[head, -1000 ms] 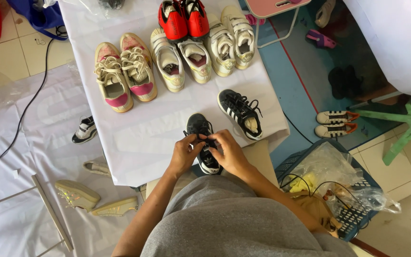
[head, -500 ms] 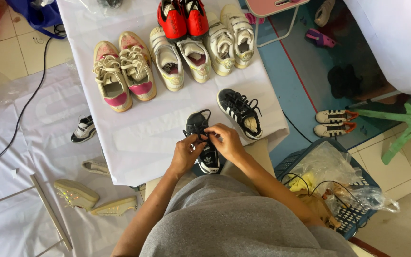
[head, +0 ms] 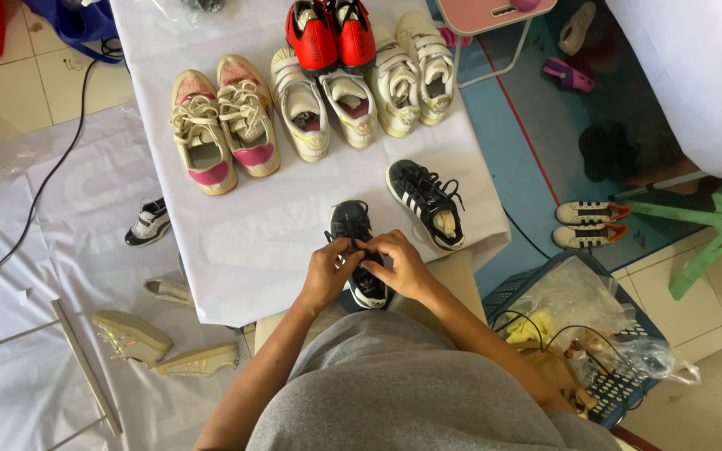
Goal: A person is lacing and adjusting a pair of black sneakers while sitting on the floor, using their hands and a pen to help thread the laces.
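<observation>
Head view: both hands, left hand point(head: 327, 271) and right hand point(head: 403, 266), pinch laces on a black sneaker point(head: 357, 250) at the counter's point(head: 244, 242) near edge. Beside it, a blue basket point(head: 536, 292) holds crumpled plastic bags point(head: 578, 309).

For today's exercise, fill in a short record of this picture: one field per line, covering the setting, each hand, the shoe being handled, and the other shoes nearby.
Setting: white cloth-covered table, seen from above
Left hand: at the laces of the black sneaker with white stripes, fingers pinched
Right hand: on the same shoe, fingers at the laces
Matching black striped sneaker: lies apart, to the right
Back row: cream-and-pink pair, white pair, red pair, second white pair
Floor left: loose pale shoes
</observation>
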